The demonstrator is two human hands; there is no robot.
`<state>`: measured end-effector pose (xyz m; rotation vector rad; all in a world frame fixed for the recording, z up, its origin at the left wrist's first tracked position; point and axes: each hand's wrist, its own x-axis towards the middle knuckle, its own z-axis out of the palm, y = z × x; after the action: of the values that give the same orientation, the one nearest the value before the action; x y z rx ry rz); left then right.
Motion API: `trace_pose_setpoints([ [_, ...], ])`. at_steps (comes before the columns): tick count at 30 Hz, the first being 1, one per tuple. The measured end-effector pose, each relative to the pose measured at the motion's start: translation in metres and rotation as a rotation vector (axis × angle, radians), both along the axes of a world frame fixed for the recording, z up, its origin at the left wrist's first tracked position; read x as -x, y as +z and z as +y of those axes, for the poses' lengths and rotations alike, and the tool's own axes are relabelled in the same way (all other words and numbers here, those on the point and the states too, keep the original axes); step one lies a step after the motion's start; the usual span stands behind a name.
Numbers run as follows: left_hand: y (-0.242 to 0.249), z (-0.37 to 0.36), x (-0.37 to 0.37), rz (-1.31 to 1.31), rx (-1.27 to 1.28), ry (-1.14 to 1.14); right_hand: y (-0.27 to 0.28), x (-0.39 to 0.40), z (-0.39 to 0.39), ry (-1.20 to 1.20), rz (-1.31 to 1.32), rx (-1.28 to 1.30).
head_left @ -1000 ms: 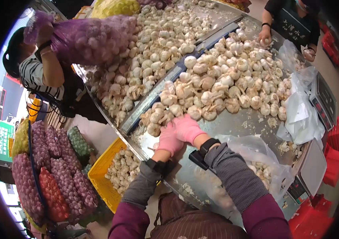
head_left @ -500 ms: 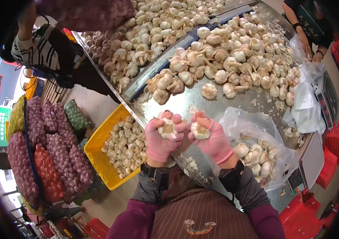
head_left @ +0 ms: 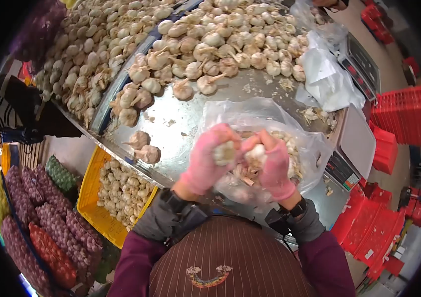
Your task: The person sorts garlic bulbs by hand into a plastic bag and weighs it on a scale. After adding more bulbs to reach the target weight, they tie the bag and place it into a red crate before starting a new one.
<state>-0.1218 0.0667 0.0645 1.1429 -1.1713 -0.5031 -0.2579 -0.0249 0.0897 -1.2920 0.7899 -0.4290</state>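
Note:
My left hand [head_left: 205,161], in a pink glove with bare fingertips, is closed around a garlic bulb [head_left: 224,154]. Beside it, my right hand [head_left: 275,168] wears a matching glove and grips another garlic bulb [head_left: 255,155]. Both hands are slightly blurred and hover close together over a clear plastic bag [head_left: 312,148] lying open on the metal table [head_left: 171,133]. More garlic shows inside the bag, partly covered by my hands. Two loose garlic bulbs [head_left: 147,154] rest near the table's edge, left of my left hand.
Heaped garlic [head_left: 210,39] covers the far table, split by a blue-edged divider [head_left: 116,94]. A yellow crate [head_left: 89,208] of garlic stands lower left, near filled net sacks [head_left: 57,222]. Scales [head_left: 354,148] and red baskets [head_left: 403,116] are on the right. Someone's dark-clothed body [head_left: 47,114] is at left.
Both hands have moved from the table's edge to above the plastic bag, each still holding a garlic bulb. The view has swung right. Two loose bulbs now show near the edge.

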Motion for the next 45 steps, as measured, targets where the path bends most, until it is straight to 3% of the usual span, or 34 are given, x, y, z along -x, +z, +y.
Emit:
trace_pose_setpoints([
  [1,-0.016,-0.015,0.016,0.401,-0.237,-0.203,-0.003,0.019,-0.009,-0.007,0.169,0.319],
  [3,-0.065,-0.046,0.055,0.276,-0.352,-0.316,-0.023,0.044,-0.028,0.016,0.346,0.926],
  [4,-0.074,-0.049,0.070,0.006,-0.307,-0.284,-0.039,0.053,-0.036,0.032,0.360,1.214],
  [5,-0.083,-0.051,0.085,-0.252,-0.249,-0.222,-0.055,0.066,-0.039,0.041,0.334,1.201],
  [7,-0.066,-0.042,0.094,-0.345,-0.410,0.055,-0.080,0.087,-0.038,0.149,0.810,1.403],
  [10,0.000,-0.003,0.019,-0.434,-0.492,0.034,-0.065,0.093,-0.032,0.126,0.925,1.298],
  [11,0.005,0.015,-0.016,-0.503,-0.493,0.245,-0.043,0.082,-0.029,0.129,0.907,1.284],
  [12,0.005,0.034,-0.055,-0.693,-0.637,0.462,-0.011,0.066,-0.023,0.106,0.788,1.292],
  [13,0.006,0.050,-0.090,-0.930,-0.880,0.542,0.007,0.045,-0.013,0.079,0.673,1.296],
  [15,-0.017,0.073,-0.129,-1.029,-1.351,0.447,0.017,-0.021,0.021,0.208,0.149,1.121],
  [16,-0.033,0.078,-0.135,-1.037,-1.355,0.442,0.007,-0.049,0.037,0.540,0.072,0.938],
  [17,-0.049,0.081,-0.143,-0.933,-1.473,0.412,-0.016,-0.080,0.062,0.663,-0.010,0.934],
  [18,-0.056,0.080,-0.151,-0.821,-1.584,0.387,-0.035,-0.110,0.083,0.863,0.121,0.987],
  [20,-0.052,0.077,-0.164,-0.750,-1.575,0.400,-0.080,-0.155,0.112,0.969,0.191,1.151],
  [22,-0.054,0.087,-0.179,-0.653,-1.588,0.410,-0.083,-0.182,0.113,1.116,0.284,1.164],
  [23,-0.058,0.097,-0.193,-0.661,-1.459,0.362,-0.085,-0.192,0.112,1.246,0.387,1.174],
  [25,-0.041,0.108,-0.198,-0.620,-1.138,0.399,-0.104,-0.199,0.113,1.240,0.356,1.200],
  [26,-0.036,0.117,-0.197,-0.613,-1.148,0.412,-0.118,-0.199,0.115,1.217,0.351,1.196],
  [27,-0.032,0.127,-0.197,-0.453,-0.982,0.419,-0.115,-0.196,0.112,1.230,0.339,1.197],
  [28,-0.026,0.137,-0.193,-0.299,-0.812,0.423,-0.106,-0.190,0.107,1.134,0.279,0.921],
  [29,-0.019,0.148,-0.185,0.265,-0.682,0.306,-0.100,-0.186,0.101,1.026,0.222,0.650],
  [30,-0.010,0.157,-0.172,0.812,-0.503,0.173,-0.101,-0.181,0.094,1.037,0.214,0.654],
  [31,-0.006,0.158,-0.154,1.048,-0.365,0.160,-0.104,-0.172,0.089,0.890,0.036,-0.328],
  [32,-0.016,0.164,-0.140,1.281,-0.165,0.077,-0.104,-0.166,0.091,0.589,-0.135,-1.282],
  [33,-0.028,0.163,-0.125,1.410,-0.021,0.045,-0.088,-0.163,0.094,0.595,-0.126,-1.293],
  [35,-0.042,0.158,-0.106,1.533,0.132,0.028,-0.041,-0.157,0.095,0.225,-0.165,-1.470],
  [37,-0.045,0.157,-0.095,1.809,0.470,-0.202,-0.039,-0.151,0.102,0.262,-0.211,-1.461],
  [42,-0.013,0.151,-0.081,1.544,0.236,0.027,-0.020,-0.139,0.099,0.417,-0.280,-1.208],
  [45,0.013,0.125,-0.068,1.463,0.056,0.038,-0.006,-0.113,0.086,0.391,-0.207,-1.021],
])
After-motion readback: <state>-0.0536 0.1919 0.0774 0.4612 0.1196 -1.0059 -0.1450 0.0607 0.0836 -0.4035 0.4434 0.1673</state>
